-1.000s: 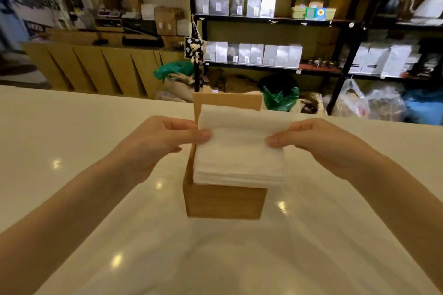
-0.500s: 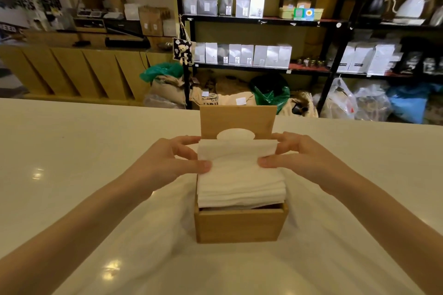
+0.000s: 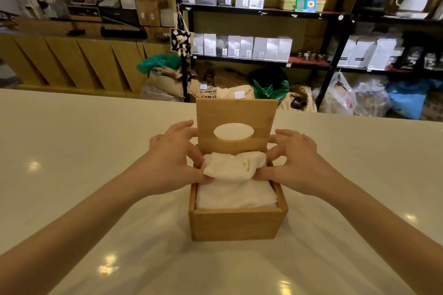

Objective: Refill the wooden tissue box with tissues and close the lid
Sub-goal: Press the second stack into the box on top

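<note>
A square wooden tissue box (image 3: 236,225) stands on the white counter in front of me. Its lid (image 3: 236,116), with an oval slot, is hinged at the back and stands upright. A stack of white tissues (image 3: 236,195) lies inside, level with the rim. The top tissue (image 3: 233,166) is bunched up above the stack. My left hand (image 3: 173,161) pinches its left end between thumb and fingers. My right hand (image 3: 296,163) pinches its right end the same way. Both hands hover over the back half of the box.
The glossy white counter (image 3: 72,175) stretches wide on both sides of the box. Beyond its far edge stand black shelves (image 3: 263,11) with pouches, sacks and plastic bags on the floor, and a wooden counter (image 3: 72,60) at the left.
The tissue stack has gone down from above the rim into the box. My hands moved toward the back and now bunch up the top tissue. The lid's oval slot is fully exposed.
</note>
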Available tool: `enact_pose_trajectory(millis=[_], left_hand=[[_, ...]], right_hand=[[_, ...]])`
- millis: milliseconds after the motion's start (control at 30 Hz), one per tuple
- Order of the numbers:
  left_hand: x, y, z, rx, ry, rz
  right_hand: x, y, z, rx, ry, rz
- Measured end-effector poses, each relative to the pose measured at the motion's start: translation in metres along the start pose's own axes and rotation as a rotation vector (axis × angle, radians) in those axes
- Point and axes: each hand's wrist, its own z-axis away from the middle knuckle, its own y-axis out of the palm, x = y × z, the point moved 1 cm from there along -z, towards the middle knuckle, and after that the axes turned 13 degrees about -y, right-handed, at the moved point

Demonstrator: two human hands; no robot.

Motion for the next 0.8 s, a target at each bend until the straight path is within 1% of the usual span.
enact_pose_trajectory(millis=[167,433,533,667,800], left_hand=[[0.0,0.003,0.006,-0.016,0.04,-0.064],[-0.003,0.012,0.033,0.048,0.14,-0.088],[-0.006,0.016,0.039,0.053,0.127,-0.123],[-0.011,0.02,0.041,0.021,0.09,-0.173],[-0.017,0.022,0.043,-0.008,0.052,-0.286]], right_hand=[[-0.001,-0.001,0.008,0.014,-0.02,0.045],[0.0,-0.004,0.049,0.013,-0.064,0.055],[0.003,0.0,0.06,0.014,-0.069,0.136],[0.009,0.009,0.062,0.007,-0.108,0.273],[0.017,0.009,0.062,0.021,-0.071,0.386]])
